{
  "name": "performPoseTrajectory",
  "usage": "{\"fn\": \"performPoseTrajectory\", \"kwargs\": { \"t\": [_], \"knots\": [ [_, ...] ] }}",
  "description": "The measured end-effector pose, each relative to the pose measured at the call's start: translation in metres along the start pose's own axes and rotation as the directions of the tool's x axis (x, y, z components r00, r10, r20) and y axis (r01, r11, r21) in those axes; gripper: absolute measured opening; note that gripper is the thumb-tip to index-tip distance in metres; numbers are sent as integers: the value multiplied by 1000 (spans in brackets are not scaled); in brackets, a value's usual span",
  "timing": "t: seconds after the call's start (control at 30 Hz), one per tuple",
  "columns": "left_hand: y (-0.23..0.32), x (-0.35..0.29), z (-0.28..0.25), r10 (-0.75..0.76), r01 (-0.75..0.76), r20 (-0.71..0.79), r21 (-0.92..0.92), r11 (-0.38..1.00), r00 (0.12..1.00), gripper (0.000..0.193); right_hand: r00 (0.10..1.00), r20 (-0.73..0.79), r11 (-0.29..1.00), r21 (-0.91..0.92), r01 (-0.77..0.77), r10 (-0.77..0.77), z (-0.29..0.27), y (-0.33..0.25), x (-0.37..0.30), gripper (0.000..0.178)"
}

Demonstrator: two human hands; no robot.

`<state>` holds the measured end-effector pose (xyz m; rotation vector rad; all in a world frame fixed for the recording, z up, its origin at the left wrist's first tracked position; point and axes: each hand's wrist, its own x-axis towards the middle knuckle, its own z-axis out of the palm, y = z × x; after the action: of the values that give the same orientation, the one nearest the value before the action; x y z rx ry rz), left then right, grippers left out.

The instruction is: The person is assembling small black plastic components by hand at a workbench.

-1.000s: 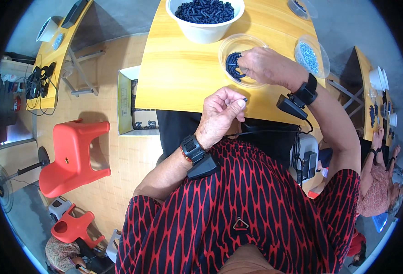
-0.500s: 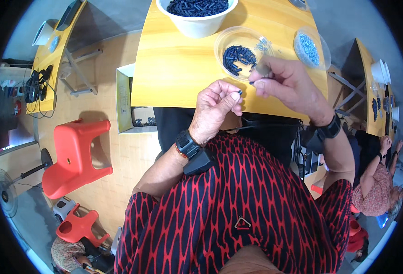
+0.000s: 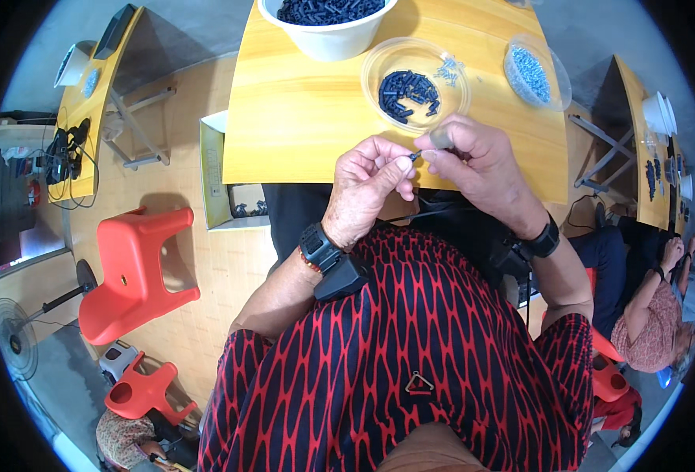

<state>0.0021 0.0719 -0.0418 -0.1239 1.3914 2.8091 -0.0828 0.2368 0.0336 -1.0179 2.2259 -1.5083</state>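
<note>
Head view showed a seated person in a red-and-black patterned top with both hands raised together over the near edge of a yellow counter. The left hand had its fingers curled and pressed together, pinching a small dark part at the fingertips. The right hand met it from the other side, thumb and forefinger closed on a small pale piece just beside that part; whether the 2 pieces touched could not be told. Just beyond the hands, on the counter, stood a clear round dish holding dark parts and a few silvery bits. A white bowl of dark parts stood at the far edge, and a second clear dish of pale blue-grey pieces lay to the right. Each wrist wore a black watch-like band. 2 red plastic stools stood on the floor to the left
</note>
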Motion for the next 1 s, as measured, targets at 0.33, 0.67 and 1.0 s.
{"fn": "performPoseTrajectory", "kwargs": {
  "t": [0.33, 0.67, 1.0],
  "knots": [
    [-1, 0, -1, 10, -10, -2, 1, 1000, 1000, 11, 999, 29, 996, -84, 38, -36, -1, 0, 3, 9],
    [-8, -6, 5, 32, -36, -41, -110, 993, 999, 10, 982, 114, 970, -174, 169, -150, 6, -1, 2, 6],
    [4, -5, 4, -57, 54, -13, -155, 986, 998, 15, 996, -46, 997, 30, -75, 77, 4, -5, -14, 23]
  ]
}}
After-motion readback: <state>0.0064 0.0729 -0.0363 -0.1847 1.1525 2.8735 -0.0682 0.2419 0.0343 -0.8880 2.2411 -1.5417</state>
